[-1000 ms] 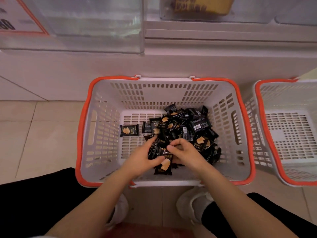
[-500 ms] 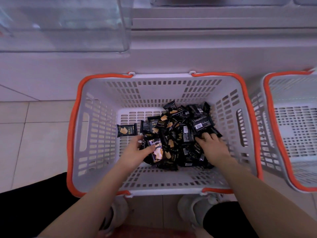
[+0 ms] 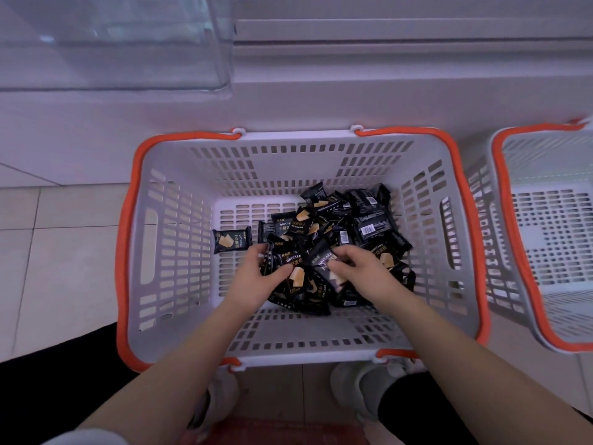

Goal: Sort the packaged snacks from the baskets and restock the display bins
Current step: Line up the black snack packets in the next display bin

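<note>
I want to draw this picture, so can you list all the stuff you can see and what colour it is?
snack packets: a heap, too many to count, black with gold, in the middle basket
lone packet: one, black, on the basket floor left of the heap
middle basket: one, grey with orange rim, on the tiled floor
second basket: one, grey with orange rim, at right
clear bin: one, see-through, upper left
shoes: two, white, below the basket
left hand: grips packets
right hand: pinches a packet

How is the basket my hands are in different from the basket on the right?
The middle basket holds a pile of black snack packets; the right basket shows only bare floor. The middle basket is fully in view; the right basket is cut off by the frame. Both are grey slotted plastic with orange rims.
</note>
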Tool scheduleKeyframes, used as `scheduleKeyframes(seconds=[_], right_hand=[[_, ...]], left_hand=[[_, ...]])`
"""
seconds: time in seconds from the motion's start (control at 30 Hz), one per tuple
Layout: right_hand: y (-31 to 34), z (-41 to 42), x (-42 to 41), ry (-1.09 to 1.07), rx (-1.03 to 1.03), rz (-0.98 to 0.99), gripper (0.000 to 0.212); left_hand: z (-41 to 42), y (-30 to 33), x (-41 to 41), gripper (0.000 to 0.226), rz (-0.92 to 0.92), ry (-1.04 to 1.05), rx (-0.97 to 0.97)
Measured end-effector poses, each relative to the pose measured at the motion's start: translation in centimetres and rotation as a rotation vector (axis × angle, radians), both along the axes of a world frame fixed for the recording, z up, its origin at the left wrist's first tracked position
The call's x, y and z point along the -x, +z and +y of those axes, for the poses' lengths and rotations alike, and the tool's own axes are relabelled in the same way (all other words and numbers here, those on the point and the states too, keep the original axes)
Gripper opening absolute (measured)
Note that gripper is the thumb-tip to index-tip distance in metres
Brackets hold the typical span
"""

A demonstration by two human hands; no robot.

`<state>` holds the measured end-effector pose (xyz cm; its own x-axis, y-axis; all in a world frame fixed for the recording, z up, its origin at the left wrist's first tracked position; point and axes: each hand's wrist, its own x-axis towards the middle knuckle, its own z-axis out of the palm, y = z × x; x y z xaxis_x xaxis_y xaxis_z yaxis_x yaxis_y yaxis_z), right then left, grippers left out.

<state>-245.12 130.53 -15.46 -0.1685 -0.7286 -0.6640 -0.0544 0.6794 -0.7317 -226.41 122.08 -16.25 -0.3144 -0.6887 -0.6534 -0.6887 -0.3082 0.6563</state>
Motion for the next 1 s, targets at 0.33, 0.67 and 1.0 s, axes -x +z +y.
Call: scheduleKeyframes(seconds=[0.33,0.67,1.0], right_hand=[[-0.5,-1.7,-4.2,-0.122,0.057,0.026,0.014],[-4.2,-2.0,6.6,0.569,-0.221,1.02,0.063],[-2.8,-1.9,4.3,0.373,0.027,0.757,0.043]], left_hand=[[-0.4,-0.3,0.1,0.082,0.099,0.018,-0.045],[-2.4,-0.7,0.9,0.084,0.051,-0.037,0.027],[-3.7,2.3,1.6,0.074,0.132,-0.062,0.125]])
